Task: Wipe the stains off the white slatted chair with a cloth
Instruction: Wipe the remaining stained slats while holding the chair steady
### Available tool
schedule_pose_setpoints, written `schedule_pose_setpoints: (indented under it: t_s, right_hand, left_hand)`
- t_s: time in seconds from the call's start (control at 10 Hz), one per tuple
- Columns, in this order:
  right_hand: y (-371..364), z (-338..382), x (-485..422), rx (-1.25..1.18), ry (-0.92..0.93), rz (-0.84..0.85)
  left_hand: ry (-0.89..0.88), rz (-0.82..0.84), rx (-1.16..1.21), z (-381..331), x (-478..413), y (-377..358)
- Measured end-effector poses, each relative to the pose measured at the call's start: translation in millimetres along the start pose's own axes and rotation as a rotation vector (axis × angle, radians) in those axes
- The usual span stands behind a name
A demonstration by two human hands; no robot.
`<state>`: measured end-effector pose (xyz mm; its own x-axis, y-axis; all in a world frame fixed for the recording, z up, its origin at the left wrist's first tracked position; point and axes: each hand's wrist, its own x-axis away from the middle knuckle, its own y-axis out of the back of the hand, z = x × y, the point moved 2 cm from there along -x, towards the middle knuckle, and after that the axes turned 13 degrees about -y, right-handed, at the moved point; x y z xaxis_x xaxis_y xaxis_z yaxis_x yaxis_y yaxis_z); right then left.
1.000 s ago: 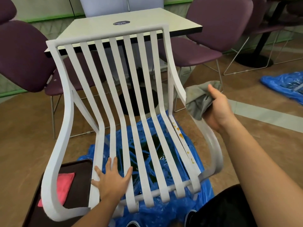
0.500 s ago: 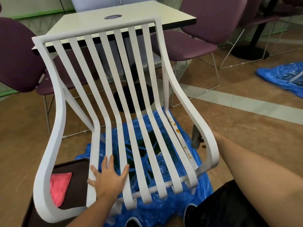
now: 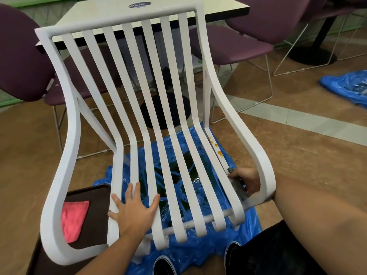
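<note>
Grey cloth [image 3: 236, 184] is bunched in the fingers of the right hand [image 3: 247, 180]. They grip it and press it against the outermost right slat of the white slatted chair [image 3: 151, 76], down in the gap between that slat and the curved right armrest. Just beyond those fingers, further up the same slat, sit the orange stains [image 3: 219, 153], a few drops in a line, apart from the cloth.

Across the seat, the left hand [image 3: 135, 211] lies flat, its fingers [image 3: 136, 190] straight and spread over the leftmost slats near the front edge, grasping nothing. Beneath both hands, seen through the slats, a blue plastic sheet [image 3: 198, 253] with dark patches covers the floor. Outside the left hand, past the left armrest, a dark tray [image 3: 97, 203] holds a pink cloth [image 3: 73, 219]. Nearer the person than either hand, the toes of black shoes [image 3: 164, 264] show at the sheet's edge.

Far beyond the fingers, behind the chair back, stands a pale surface [image 3: 158, 8] with purple chairs [image 3: 17, 56] around it. Off to the right, a second blue sheet [image 3: 347, 86] lies crumpled on the floor.
</note>
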<state>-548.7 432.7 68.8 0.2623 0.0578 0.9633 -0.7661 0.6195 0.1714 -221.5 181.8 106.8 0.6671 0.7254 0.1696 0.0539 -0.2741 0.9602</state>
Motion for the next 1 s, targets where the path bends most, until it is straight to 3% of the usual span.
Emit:
schedule_pose_setpoints:
  t_s: [0.2,0.3,0.4,0.5,0.6,0.9,1.0]
  right_hand:
    - [-1.1,2.2,29.1,0.071,0.098,-0.006]
    - [7.7,4.7,-3.2,0.278,0.122,-0.037]
    - [7.6,5.3,-5.8,0.400,0.178,-0.093]
    - [7.3,5.9,-7.3,0.507,0.136,-0.090]
    - [1.7,8.8,-13.8,0.612,0.117,-0.102]
    - [-5.7,7.4,-30.8,0.436,0.062,-0.109]
    - [-8.0,12.2,-35.3,0.432,0.062,-0.105]
  left_hand:
    - [0.001,0.002,-0.008,1.5,-0.7,-0.3]
    - [-0.003,0.009,-0.004,2.1,-1.0,-0.7]
    - [-0.038,-0.005,-0.026,1.1,0.1,-2.0]
    - [-0.181,-0.013,-0.068,-2.7,0.2,-1.6]
    - [-0.201,0.035,-0.032,-3.1,1.4,0.8]
    - [0.024,0.070,0.108,-35.6,-20.1,8.9]
    - [0.025,0.075,0.023,-42.0,-17.5,1.2]
